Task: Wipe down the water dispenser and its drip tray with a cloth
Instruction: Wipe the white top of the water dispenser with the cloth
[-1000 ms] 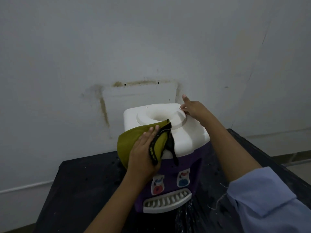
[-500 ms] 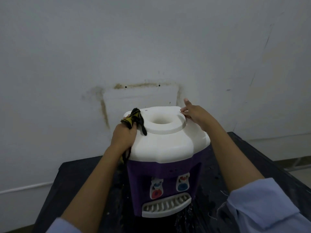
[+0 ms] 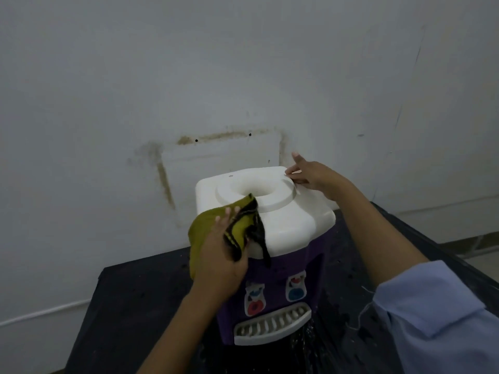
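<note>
The water dispenser stands on the table, wall behind, drip tray in front.

The wall rises just behind the dispenser, closing off its back. The left hand, holding the cloth, covers the dispenser's front-left corner; the right hand and its forearm bar the back-right corner and right side. The dispenser's round top recess lies open. Bare table shows left of the dispenser. The tray juts out below 2 taps.
</note>
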